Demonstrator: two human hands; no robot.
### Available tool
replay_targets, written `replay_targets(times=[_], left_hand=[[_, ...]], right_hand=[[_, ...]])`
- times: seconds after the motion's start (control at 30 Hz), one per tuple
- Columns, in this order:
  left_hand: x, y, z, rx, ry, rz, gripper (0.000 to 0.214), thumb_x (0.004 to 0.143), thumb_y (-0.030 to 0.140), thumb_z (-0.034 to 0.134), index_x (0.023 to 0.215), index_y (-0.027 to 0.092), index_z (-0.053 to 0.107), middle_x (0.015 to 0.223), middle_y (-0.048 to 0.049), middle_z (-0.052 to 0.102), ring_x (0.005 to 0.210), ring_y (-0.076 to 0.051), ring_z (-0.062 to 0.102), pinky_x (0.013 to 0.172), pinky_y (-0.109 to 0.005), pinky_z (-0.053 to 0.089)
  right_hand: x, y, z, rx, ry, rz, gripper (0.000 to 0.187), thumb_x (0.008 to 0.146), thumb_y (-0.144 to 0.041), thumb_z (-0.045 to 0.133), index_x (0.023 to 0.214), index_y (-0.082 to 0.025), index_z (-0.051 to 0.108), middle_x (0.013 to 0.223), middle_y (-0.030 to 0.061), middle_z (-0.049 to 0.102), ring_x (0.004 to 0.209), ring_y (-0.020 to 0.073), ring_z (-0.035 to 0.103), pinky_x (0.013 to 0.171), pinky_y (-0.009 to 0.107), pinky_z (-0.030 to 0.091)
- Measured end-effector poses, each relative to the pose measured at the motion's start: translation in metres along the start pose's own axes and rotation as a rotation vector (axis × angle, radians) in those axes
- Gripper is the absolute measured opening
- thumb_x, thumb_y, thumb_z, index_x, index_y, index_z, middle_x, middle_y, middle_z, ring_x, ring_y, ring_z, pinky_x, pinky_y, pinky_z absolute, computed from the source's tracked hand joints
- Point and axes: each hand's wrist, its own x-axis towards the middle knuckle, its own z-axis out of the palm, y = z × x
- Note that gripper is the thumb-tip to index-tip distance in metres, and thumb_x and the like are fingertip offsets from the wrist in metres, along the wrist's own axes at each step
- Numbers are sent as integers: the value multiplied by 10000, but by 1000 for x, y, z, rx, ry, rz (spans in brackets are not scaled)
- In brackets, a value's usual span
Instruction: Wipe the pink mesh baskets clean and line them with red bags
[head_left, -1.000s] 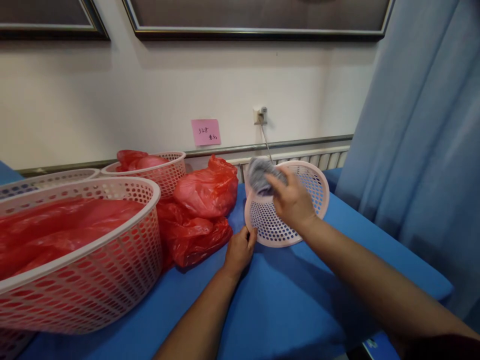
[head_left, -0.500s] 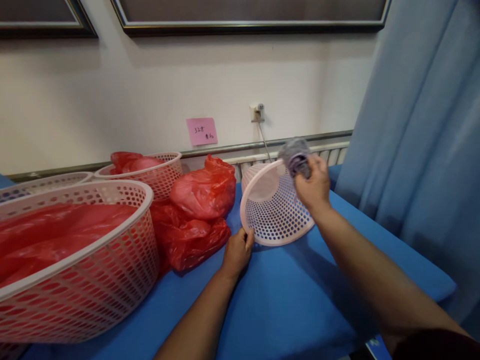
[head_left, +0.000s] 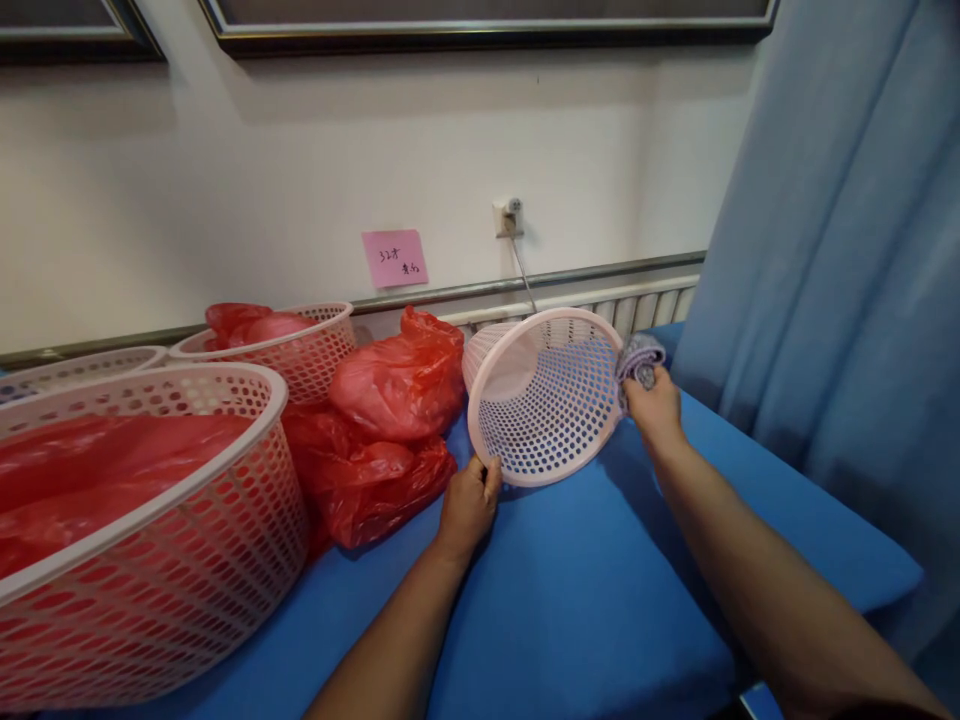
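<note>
A pale pink plastic basket (head_left: 546, 478) with a perforated wall lies tipped on its side, its mouth facing me. My left hand (head_left: 469, 505) grips the lower left of its rim between thumb and fingers. In my right hand (head_left: 657, 408) is a bunched grey-purple cloth (head_left: 639, 358), which touches the outer right side of the rim. The fingers of that hand are closed round the cloth and partly hidden by it.
Left stand a large pink basket (head_left: 247, 490) lined with red plastic and a smaller basket (head_left: 322, 360) behind it. Red plastic bags (head_left: 401, 375) lie beside the tipped basket on the blue-covered table (head_left: 585, 590). A blue curtain (head_left: 810, 280) hangs on the right.
My right hand has moved the cloth from the top of the rim down and outward to its right side. The left hand keeps its hold on the rim.
</note>
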Motion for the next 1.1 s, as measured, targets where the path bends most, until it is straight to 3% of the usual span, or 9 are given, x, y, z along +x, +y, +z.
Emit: replay_targets(times=[0.07,0.17,0.53,0.6,0.73,0.8,0.87,1.03,1.1], left_hand=[[1,-1,1,-14,14,-2,367,959,455,467,894,168,685,717,-60,701,631,-203,647,608,-285,437],[3,-2,2,-16,33,-11,385,956,481,459,878,170,672,739,-71,712,662,-214,662,631,-296,458],[7,-2,-4,-48,113,-61,427,958,525,388,805,189,603,606,-13,595,553,-177,553,566,-278,380],[6,-1,-3,-64,103,-61,432,961,526,387,803,188,603,605,-15,594,550,-176,546,561,-280,376],[5,-1,0,-107,59,-40,388,948,501,446,916,176,654,797,-70,717,695,-209,647,649,-298,448],[4,-3,0,-131,41,-32,373,946,491,461,934,177,662,853,-81,735,755,-222,671,688,-307,473],[3,-5,0,-154,26,-32,376,951,499,464,881,179,648,767,-60,706,702,-209,651,661,-300,473],[0,-3,3,-225,-15,-29,336,909,508,561,909,175,610,744,-17,660,640,-162,591,607,-268,468],[0,-1,4,-272,-45,-13,306,868,474,616,934,175,603,758,-7,649,645,-153,583,612,-263,473]], right_hand=[[-11,15,2,-63,-161,104,449,842,-298,526,1252,-147,626,1009,138,718,974,283,683,860,381,549],[-36,25,8,-112,-264,157,403,846,-302,556,1189,-120,665,1007,170,740,943,296,710,814,371,553],[-87,1,3,-217,-592,99,370,856,-335,614,1154,-118,638,1048,144,749,947,256,721,823,325,526],[-104,-7,3,-123,-677,72,342,837,-309,626,1141,-154,641,1005,95,756,905,228,718,794,304,533],[-137,-34,1,382,-962,-24,368,776,-224,617,1142,-199,652,1007,36,757,896,198,705,777,298,566],[-139,-50,-5,576,-1025,-79,378,768,-229,615,1142,-197,661,1007,22,749,900,189,700,802,309,577],[-129,-65,-12,677,-927,-147,392,777,-247,624,1164,-200,661,1005,14,741,902,183,698,847,328,578],[-81,-97,-16,641,-278,-492,493,811,-228,644,1303,-251,610,1287,60,663,1218,235,620,1111,438,458],[-69,-104,-9,539,-211,-641,543,815,-174,621,1347,-283,594,1405,72,581,1333,242,545,1154,459,416]])
